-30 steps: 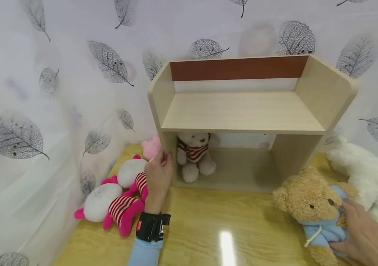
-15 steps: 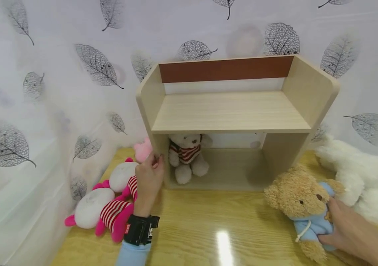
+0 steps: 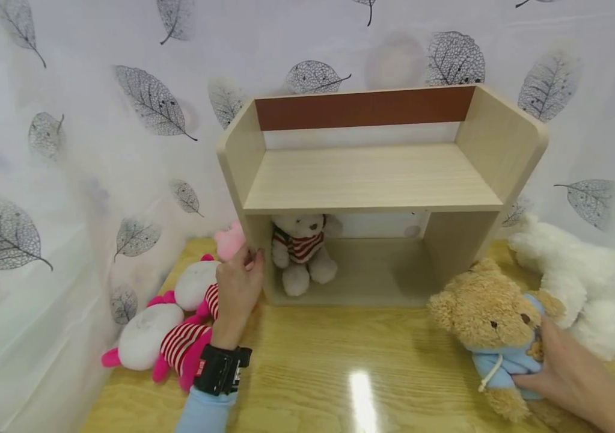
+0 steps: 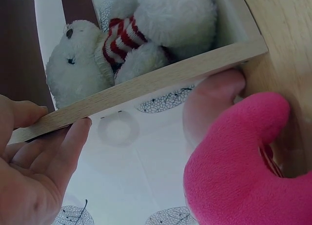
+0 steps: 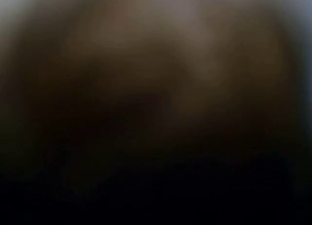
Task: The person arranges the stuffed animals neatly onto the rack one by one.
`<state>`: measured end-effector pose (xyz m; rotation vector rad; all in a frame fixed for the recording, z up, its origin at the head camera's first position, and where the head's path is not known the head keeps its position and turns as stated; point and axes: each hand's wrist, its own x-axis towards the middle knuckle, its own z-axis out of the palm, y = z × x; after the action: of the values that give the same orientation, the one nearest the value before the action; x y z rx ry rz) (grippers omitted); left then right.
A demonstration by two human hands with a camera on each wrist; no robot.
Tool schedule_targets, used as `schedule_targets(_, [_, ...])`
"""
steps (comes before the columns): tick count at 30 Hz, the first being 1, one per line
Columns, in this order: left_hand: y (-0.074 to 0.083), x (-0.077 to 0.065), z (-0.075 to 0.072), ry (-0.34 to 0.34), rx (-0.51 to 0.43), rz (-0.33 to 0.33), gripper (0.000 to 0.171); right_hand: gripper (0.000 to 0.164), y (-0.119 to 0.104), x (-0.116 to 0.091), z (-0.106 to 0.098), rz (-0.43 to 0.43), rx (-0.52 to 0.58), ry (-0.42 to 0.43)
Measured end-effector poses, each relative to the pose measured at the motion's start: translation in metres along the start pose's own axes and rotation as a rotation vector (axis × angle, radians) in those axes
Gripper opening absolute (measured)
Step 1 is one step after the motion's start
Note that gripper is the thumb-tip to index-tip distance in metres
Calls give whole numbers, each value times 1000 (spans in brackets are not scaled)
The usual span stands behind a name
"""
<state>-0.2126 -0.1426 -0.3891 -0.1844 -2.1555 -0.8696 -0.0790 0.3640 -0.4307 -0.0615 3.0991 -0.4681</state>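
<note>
In the head view my left hand [image 3: 238,288] pinches the left side panel of a two-tier wooden shelf [image 3: 377,180]. The left wrist view has thumb and fingers on either face of that panel's edge [image 4: 146,83]. My right hand [image 3: 567,373] grips a brown teddy bear [image 3: 491,313] in a blue hoodie by its body, at the shelf's front right. Inside the lower compartment, against the left wall, sits a pale plush dog [image 3: 307,252] in a red-and-white striped sweater. The right wrist view is dark and blurred.
Two pink-and-white plush toys [image 3: 147,337] in striped clothes lie left of my left arm, with a light pink plush [image 3: 229,240] behind them. A white fluffy plush [image 3: 578,276] stands right of the shelf. Leaf-patterned sheeting [image 3: 96,162] hangs behind the wooden table [image 3: 312,367].
The whole head view has shifted, so everything appears further left. Both hands keep their holds on the shelf panel and the teddy bear.
</note>
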Motion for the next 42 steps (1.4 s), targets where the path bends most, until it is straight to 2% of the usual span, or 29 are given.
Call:
schedule_targets(2, [0, 1, 0, -3, -4, -2, 12, 99, -4, -2, -1, 3, 12, 18])
schedule_targets(5, [0, 2, 1, -4, 1, -4, 12, 115, -11, -3, -4, -27, 37, 62])
schedule_targets(12, [1, 2, 0, -1, 7, -9, 12, 111, -46, -3, -11, 6, 108, 83])
schedule_targets(14, [0, 2, -1, 1, 7, -16, 11, 107, -60, -1, -11, -6, 163, 126])
schedule_targets(19, [-2, 1, -1, 3, 9, -22, 11, 112, -96, 11, -5, -79, 317, 297])
schedule_targets(24, [-2, -1, 1, 4, -8, -21, 10, 113, -127, 36, 12, -79, 402, 404])
schedule_targets(28, [0, -2, 4, -6, -16, -27, 10, 113, -145, 59, 27, -10, 482, 409])
schedule_targets(32, [2, -3, 5, -13, -13, -29, 11, 110, -157, 84, 42, 14, 569, 436])
schedule_targets(38, [2, -3, 5, -10, 4, -13, 11, 109, -173, 123, 59, -4, 659, 547])
schedule_targets(42, [0, -2, 2, 11, 13, -10, 11, 112, -188, 149, 64, -101, 713, 640])
